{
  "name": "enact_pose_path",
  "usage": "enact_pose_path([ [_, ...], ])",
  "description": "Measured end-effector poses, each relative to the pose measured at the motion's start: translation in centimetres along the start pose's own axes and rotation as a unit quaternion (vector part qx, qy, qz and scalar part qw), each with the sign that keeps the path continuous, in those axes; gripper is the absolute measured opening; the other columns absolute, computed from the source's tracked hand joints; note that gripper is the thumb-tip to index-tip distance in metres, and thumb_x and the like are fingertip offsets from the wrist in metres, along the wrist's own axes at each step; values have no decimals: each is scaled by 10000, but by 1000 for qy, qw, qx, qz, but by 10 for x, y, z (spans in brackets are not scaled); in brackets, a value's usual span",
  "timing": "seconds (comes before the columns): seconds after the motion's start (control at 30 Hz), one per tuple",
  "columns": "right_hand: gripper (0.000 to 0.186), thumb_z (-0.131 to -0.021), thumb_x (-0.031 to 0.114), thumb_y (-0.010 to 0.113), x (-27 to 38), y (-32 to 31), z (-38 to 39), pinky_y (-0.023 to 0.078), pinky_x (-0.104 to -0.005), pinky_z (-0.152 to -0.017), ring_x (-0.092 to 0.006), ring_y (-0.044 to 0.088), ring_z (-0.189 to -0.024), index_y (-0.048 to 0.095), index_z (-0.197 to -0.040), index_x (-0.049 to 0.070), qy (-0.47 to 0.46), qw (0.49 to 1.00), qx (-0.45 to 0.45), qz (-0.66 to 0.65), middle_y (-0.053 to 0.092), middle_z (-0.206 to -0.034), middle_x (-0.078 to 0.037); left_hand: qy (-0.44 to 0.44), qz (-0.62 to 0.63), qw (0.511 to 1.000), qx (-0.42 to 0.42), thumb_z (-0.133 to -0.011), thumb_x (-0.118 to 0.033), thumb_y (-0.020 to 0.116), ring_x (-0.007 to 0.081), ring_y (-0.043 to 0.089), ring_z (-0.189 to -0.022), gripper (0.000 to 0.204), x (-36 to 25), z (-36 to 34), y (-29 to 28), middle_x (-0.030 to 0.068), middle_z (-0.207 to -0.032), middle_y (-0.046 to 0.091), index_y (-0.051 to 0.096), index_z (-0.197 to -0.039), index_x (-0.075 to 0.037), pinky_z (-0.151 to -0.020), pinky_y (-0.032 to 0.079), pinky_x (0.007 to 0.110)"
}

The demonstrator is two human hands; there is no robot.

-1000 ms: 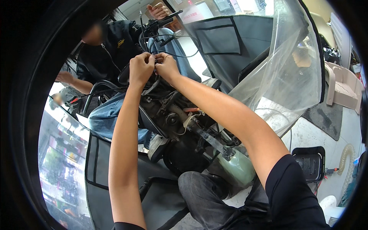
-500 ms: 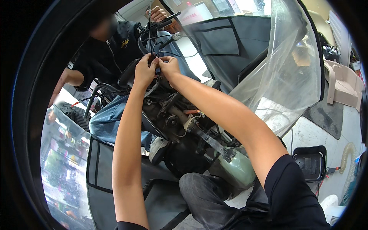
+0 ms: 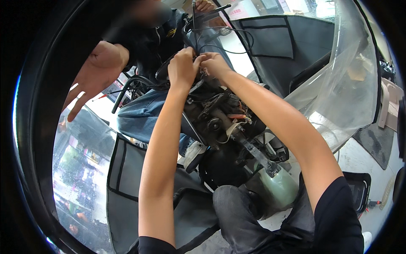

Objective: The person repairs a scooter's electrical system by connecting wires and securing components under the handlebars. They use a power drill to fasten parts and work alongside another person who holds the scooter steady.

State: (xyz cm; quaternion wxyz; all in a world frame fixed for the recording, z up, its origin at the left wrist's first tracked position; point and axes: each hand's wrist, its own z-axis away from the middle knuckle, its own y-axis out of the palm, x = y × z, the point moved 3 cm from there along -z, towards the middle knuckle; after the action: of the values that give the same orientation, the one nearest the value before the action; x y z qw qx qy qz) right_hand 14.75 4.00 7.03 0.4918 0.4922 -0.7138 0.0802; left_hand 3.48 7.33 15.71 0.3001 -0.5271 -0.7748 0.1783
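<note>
My left hand (image 3: 182, 68) and my right hand (image 3: 215, 64) are closed, fingertips together at the thin black cables (image 3: 195, 36) near the scooter's handlebar (image 3: 218, 10), upper middle. My fingers hide exactly what they grip. Below my wrists lies the scooter's exposed front mechanism (image 3: 215, 108), with wiring, an orange part (image 3: 237, 117), a round black horn (image 3: 215, 124) and a metal bracket (image 3: 264, 161). A pale green panel (image 3: 281, 190) is at its lower right.
A co-worker in dark top and jeans (image 3: 144, 114) sits opposite, their open hand (image 3: 101, 63) near at left. A grey rain cover (image 3: 264, 34) with clear plastic surrounds the scooter. A black tray (image 3: 355, 190) and beige plastic item (image 3: 387, 101) are at right.
The co-worker's hand at left has come forward, spread and much larger in view. My hands stay pinched at the cables, shifting slightly. The whole view has shifted, so the scene sits further right.
</note>
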Motion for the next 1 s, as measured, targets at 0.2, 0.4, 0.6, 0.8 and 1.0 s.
enact_pose_path([
  [0.2, 227, -928, 86, 591, -1, 10, 17, 400, -228, -545, -76, 545, -629, 664, -1124, -3, -49, 997, -61, -3, 630, -785, -8, 29, 143, 988, 53, -903, -339, 706, 387, 712, -844, 328, -4, -4, 3, 193, -873, 733, 740, -853, -17, -774, 556, 451],
  [0.4, 158, -981, 126, 619, -5, 7, 13, 466, -287, -538, -113, 572, -591, 681, -947, -16, -62, 995, -42, -66, 669, -782, -43, -31, 215, 976, -34, -889, -186, 691, 359, 725, -775, 191, -1, -11, 12, 202, -811, 723, 697, -907, 4, -733, 557, 420],
  [0.6, 220, -986, 214, 671, -10, 5, 4, 442, -279, -518, -117, 569, -578, 655, -932, 2, -44, 996, -61, -41, 661, -779, -53, -73, 171, 969, -162, -941, -50, 521, 409, 677, -920, 129, -21, -8, 8, 220, -969, 687, 568, -1053, -9, -803, 527, 461],
  [0.8, 404, -939, 303, 763, -8, 9, 8, 416, -267, -487, -106, 545, -560, 587, -1136, -3, 39, 985, -151, -67, 693, -838, -70, -101, 220, 961, -131, -908, 55, 504, 304, 699, -985, 302, 13, -3, 22, 182, -1028, 713, 610, -1190, 37, -887, 533, 372],
  [1.0, 317, -947, 301, 751, -8, 7, 7, 364, -261, -448, -92, 493, -504, 673, -1125, 50, -23, 987, -154, -28, 703, -832, -41, -38, 327, 944, 8, -962, 77, 490, 262, 673, -1140, 391, 23, 3, 33, 192, -1205, 701, 561, -1346, 66, -1000, 499, 325],
])
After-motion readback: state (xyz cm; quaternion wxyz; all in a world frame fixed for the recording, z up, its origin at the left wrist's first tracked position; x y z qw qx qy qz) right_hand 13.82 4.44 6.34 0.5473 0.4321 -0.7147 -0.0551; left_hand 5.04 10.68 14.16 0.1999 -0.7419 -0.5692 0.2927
